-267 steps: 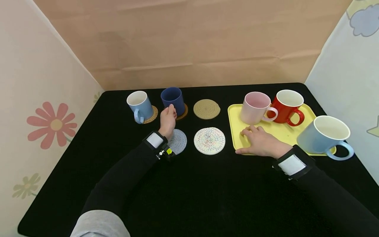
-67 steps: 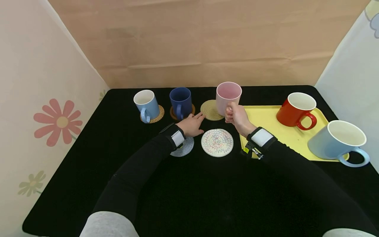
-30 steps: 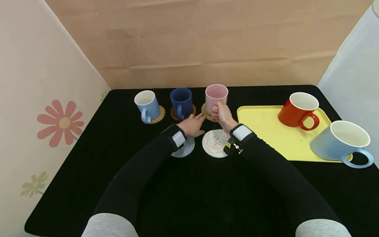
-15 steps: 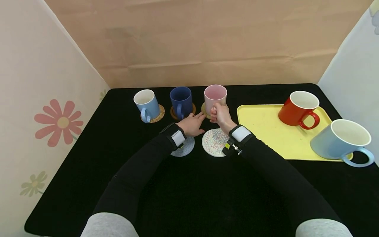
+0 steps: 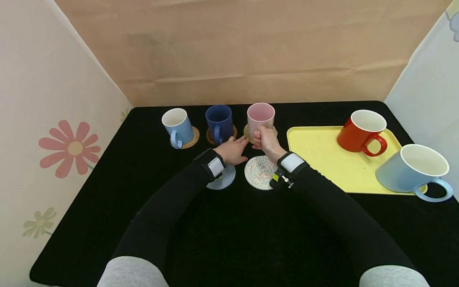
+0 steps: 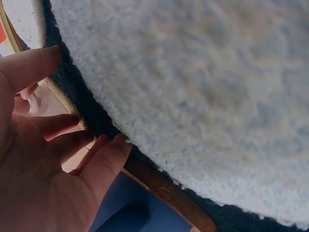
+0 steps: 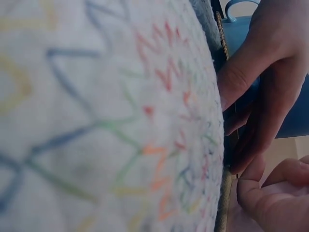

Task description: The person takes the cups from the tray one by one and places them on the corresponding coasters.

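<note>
A pink mug stands upright on a round beige coaster in the back row. My right hand grips its handle with curled fingers, which hide the handle. My left hand lies palm down with straight fingers, their tips at the left edge of the beige coaster. Just behind that hand, a dark blue mug sits on a brown coaster. The left wrist view shows the left hand spread beside the beige coaster edge; the right wrist view shows both hands close together.
At the left, a light blue mug stands on a woven coaster. In front lie a grey-blue coaster and a white patterned coaster. The yellow tray holds a red mug and a large light blue mug.
The pink mug has gone from the tray leftward onto the beige coaster, in my right hand. My left hand has left the dark blue mug for the coaster's edge. Little differs over the last half second.
</note>
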`<state>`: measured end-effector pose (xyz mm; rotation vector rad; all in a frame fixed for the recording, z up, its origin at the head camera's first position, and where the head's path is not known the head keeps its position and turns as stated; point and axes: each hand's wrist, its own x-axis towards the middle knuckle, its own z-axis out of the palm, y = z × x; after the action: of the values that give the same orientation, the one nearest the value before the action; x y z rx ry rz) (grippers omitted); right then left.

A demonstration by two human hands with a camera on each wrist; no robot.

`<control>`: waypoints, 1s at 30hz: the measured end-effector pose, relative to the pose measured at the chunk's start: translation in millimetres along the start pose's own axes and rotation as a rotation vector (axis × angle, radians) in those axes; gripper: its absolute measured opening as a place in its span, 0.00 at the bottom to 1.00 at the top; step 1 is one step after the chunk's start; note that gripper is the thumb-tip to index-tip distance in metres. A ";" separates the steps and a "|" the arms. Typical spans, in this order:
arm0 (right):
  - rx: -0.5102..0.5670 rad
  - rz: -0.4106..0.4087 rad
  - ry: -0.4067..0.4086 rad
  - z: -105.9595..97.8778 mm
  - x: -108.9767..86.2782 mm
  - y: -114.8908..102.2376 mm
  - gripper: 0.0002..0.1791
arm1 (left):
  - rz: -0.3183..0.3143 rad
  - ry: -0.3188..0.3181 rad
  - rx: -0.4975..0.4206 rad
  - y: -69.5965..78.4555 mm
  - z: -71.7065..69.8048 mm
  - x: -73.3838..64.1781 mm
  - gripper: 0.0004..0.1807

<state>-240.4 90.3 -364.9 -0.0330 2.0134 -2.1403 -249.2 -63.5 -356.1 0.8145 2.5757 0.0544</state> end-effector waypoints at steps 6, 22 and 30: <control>-0.016 0.003 -0.016 -3.4 -1.5 -0.9 0.23 | -0.005 -0.006 -0.006 0.4 -0.3 1.0 0.39; -0.102 0.059 -0.042 -7.2 -6.7 -6.6 0.26 | -0.001 0.010 -0.007 -0.1 0.2 0.3 0.39; -0.128 0.068 -0.147 -20.9 -19.4 -10.9 0.30 | -0.020 0.001 -0.031 0.9 1.3 -0.7 0.39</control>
<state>-226.0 114.6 -353.2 -0.1348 2.0321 -1.9074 -247.7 -63.3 -356.9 0.7776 2.5774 0.0884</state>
